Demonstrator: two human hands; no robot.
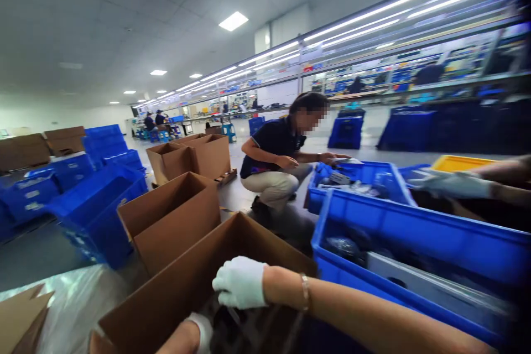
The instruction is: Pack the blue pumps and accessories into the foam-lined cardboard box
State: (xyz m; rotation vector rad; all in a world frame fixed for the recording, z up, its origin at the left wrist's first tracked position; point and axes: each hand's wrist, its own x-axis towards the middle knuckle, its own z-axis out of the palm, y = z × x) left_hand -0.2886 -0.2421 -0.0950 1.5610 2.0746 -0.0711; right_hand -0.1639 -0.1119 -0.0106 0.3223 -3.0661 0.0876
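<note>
My right hand (241, 283), in a white glove, hangs over the open end of a cardboard box (166, 282). Its fingers are curled, and whatever they may hold is hidden. Beneath it, inside the box, lie dark items (230, 323) too blurred to name. My left hand (203, 333), also gloved in white, reaches into the same box at the bottom of the view, with its fingers out of sight. Beside my right forearm stands a blue bin (385, 213) that holds a pale flat panel (431, 290) and dark bagged parts (343, 247).
A co-worker (267, 146) squats beyond the box, hands at another blue bin (384, 171). From the right reaches another person's gloved hand (456, 185), near a yellow bin (460, 162). Further cardboard boxes (178, 232) and blue bins (99, 221) stand left; plastic wrap (78, 304) lies nearby.
</note>
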